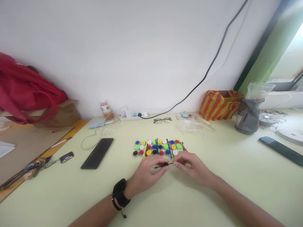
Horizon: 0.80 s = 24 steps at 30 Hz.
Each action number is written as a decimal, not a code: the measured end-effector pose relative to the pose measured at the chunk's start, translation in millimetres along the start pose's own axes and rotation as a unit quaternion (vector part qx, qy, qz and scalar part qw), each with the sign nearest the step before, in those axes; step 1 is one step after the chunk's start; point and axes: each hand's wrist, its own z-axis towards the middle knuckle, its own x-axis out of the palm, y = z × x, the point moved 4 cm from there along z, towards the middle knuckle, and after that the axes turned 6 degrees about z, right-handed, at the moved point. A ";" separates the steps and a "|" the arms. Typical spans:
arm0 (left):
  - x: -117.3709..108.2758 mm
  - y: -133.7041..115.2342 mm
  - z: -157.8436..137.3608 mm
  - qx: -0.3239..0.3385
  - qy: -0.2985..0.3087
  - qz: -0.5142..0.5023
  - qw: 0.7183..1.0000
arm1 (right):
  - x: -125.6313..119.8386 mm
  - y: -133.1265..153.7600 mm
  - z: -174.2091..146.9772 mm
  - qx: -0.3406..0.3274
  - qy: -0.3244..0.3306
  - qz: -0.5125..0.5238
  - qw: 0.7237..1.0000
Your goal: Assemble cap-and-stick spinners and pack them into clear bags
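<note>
1. Pinching a thin black cord (163, 165) between them, the left hand (148, 175) and right hand (193, 168) each grip one end just above the pale green tabletop (213, 189).
2. Just beyond the fingers lies a grid of round coloured plastic buttons (157, 148) with coloured sticks across it.
3. A flat black phone (97, 153) lies to the left, near a white cable.
4. Black-framed glasses (162, 120) and a white power strip (133, 116) sit by the wall.
5. A red-and-yellow striped bag (219, 104) and a grey wrapped bundle (248, 115) stand at the right.

The phone (97, 153) lies left of the buttons (158, 147), glasses (162, 120) behind them.
</note>
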 end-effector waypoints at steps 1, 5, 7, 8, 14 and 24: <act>-0.1 0.5 0.2 -0.005 0.001 -0.006 1.000 | 0.2 0.0 -0.1 -0.006 0.001 -0.001 1.000; -0.1 0.8 0.7 -0.013 0.005 -0.015 1.000 | 1.9 0.6 -0.6 -0.025 0.004 -0.028 0.999; 0.4 0.6 0.3 -0.012 0.004 -0.009 1.000 | 2.8 0.7 -0.6 -0.029 0.006 -0.041 0.999; 0.6 0.6 0.0 -0.010 0.001 -0.007 1.000 | 3.2 0.7 -0.6 -0.030 0.008 -0.046 0.998; 1.5 3.2 -1.2 -0.006 -0.013 -0.013 1.000 | 0.7 3.2 -1.1 -0.049 0.002 -0.072 0.996; -2.0 5.2 -0.1 -0.011 -0.033 0.002 0.999 | -1.8 5.5 -1.4 -0.039 -0.003 -0.062 0.997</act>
